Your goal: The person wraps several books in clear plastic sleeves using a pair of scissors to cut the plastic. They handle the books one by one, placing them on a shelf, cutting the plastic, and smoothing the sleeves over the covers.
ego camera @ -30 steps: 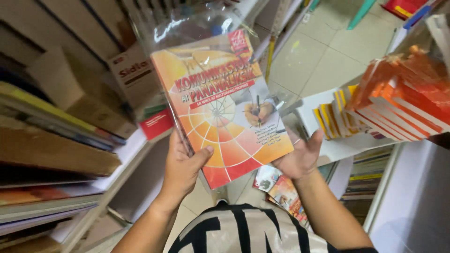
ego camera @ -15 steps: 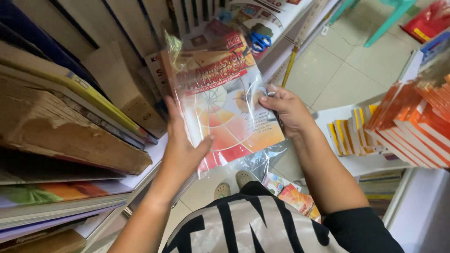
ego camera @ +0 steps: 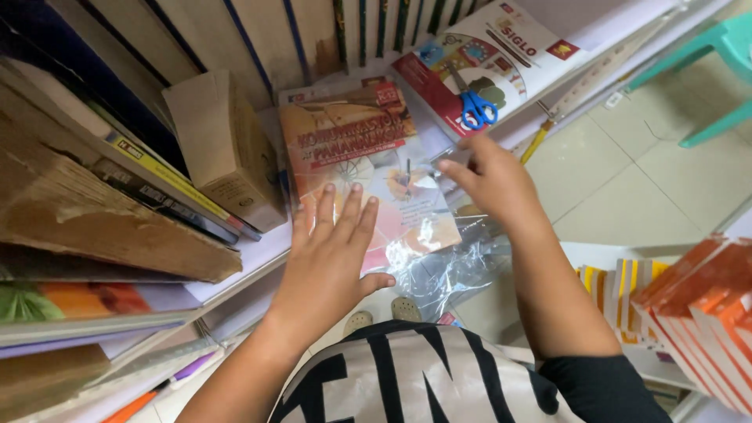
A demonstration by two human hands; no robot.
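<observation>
Since half a second ago the book (ego camera: 368,168) has gone from being held up between both hands to lying flat on the shelf (ego camera: 251,254), and the view has swung down toward it. Its loose clear plastic wrap (ego camera: 450,270) trails off the shelf edge below the book.

Left hand (ego camera: 333,258) lies palm down on the book's lower left part, fingers (ego camera: 345,215) spread wide and flat, pressing rather than gripping; the thumb sticks out to the right, over the wrap. Right hand (ego camera: 489,184) is at the book's right edge, fingers (ego camera: 454,168) pointing left and resting on the cover or the wrap there. Whether they pinch the plastic cannot be told.

Just left of the left fingertips a brown cardboard box (ego camera: 227,149) stands on the shelf, touching or almost touching the book's left edge. Further left, stacked books (ego camera: 102,211) lie on their sides. Above the right fingers a white pack with blue-handled scissors (ego camera: 489,66) leans on the shelf, its corner near the book's top right. Beyond it a yellow pencil (ego camera: 533,141) pokes off the shelf edge. Well right of the right hand, orange books (ego camera: 697,301) stand in a row on a lower white shelf (ego camera: 595,254), and a teal stool (ego camera: 709,66) stands on the tiled floor (ego camera: 627,180).
</observation>
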